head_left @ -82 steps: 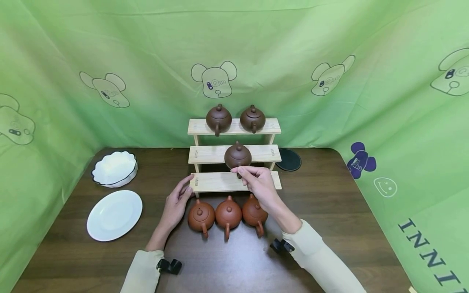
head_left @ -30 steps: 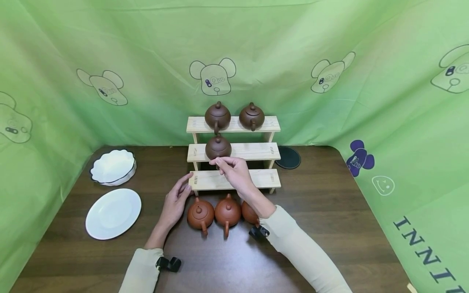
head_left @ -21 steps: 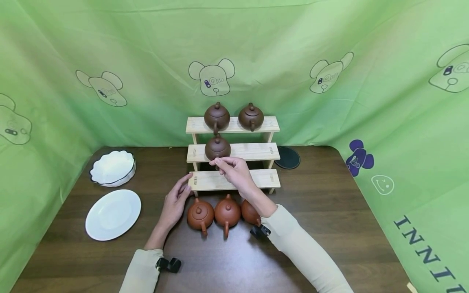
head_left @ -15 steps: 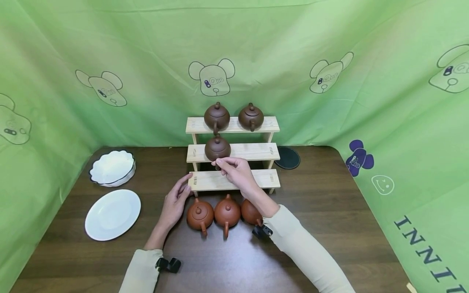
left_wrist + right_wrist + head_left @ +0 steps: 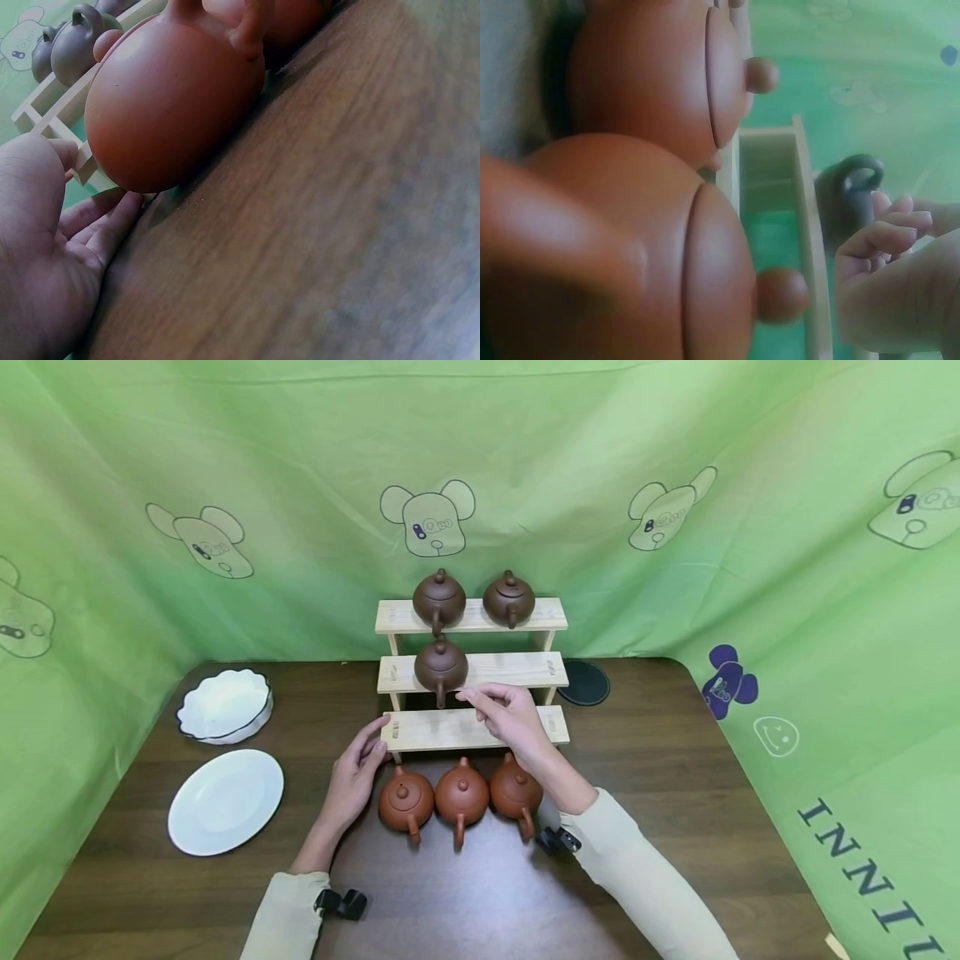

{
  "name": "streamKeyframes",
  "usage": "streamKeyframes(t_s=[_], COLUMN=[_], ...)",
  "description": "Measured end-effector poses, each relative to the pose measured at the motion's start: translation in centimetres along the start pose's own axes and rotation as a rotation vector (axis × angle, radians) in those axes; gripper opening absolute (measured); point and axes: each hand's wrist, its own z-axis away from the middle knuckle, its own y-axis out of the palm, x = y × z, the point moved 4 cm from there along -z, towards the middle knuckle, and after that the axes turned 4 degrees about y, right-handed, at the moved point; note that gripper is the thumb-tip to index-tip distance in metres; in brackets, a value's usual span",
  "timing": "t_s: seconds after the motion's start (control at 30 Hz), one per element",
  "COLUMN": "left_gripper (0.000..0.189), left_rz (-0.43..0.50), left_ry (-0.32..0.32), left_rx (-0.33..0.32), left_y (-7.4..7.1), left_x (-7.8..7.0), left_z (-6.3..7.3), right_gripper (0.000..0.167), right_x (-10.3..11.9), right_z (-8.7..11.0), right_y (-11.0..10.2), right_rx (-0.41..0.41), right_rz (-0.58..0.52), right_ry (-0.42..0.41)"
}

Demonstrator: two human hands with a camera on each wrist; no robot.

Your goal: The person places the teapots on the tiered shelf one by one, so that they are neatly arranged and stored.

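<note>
A pale wooden three-step stand (image 5: 427, 733) faces me at the back of the table. My left hand (image 5: 352, 781) holds the left end of its lowest board, thumb at the front corner. On the middle step, toward the left, sits a dark brown teapot (image 5: 441, 664), handle facing me. Just right of that handle is my right hand (image 5: 513, 718), off the teapot, fingers loosely bent and holding nothing; the right wrist view also shows the hand (image 5: 892, 277). Two more dark teapots, left (image 5: 439, 600) and right (image 5: 509, 600), stand on the top step.
Reddish-brown teapots, left (image 5: 407, 797), middle (image 5: 462, 793) and right (image 5: 516, 787), line up before the stand, under my right forearm's reach. A scalloped white bowl (image 5: 225, 703) and white plate (image 5: 227, 802) lie left. A dark round mat (image 5: 585, 682) is right of the stand.
The dark teapot slid left along the middle step with my right hand at its handle. Since then that hand has let go and drawn back rightward. The left hand has stayed put.
</note>
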Motion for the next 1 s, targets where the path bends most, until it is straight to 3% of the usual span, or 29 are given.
streamKeyframes(t_s=[0.1,0.53,0.73,1.0], left_gripper=[0.043,0.044,0.044,0.044], left_rz=[-0.020,-0.003,0.021,0.005], left_ry=[-0.020,0.022,0.016,0.026], left_rx=[0.002,0.012,-0.004,0.004], left_y=[-0.1,0.0,0.2,0.0], left_x=[0.1,0.1,-1.1,-0.7], left_z=[0.0,-0.1,0.0,0.1], right_gripper=[0.027,0.026,0.025,0.023], right_x=[0.0,-1.9,-3.1,-3.9], right_z=[0.7,4.3,6.1,8.2], right_y=[-0.5,-2.5,-3.1,-4.1], right_rx=[0.001,-0.039,-0.058,-0.080], right_rz=[0.005,0.024,0.024,0.062], right_ry=[-0.005,0.024,0.044,-0.024])
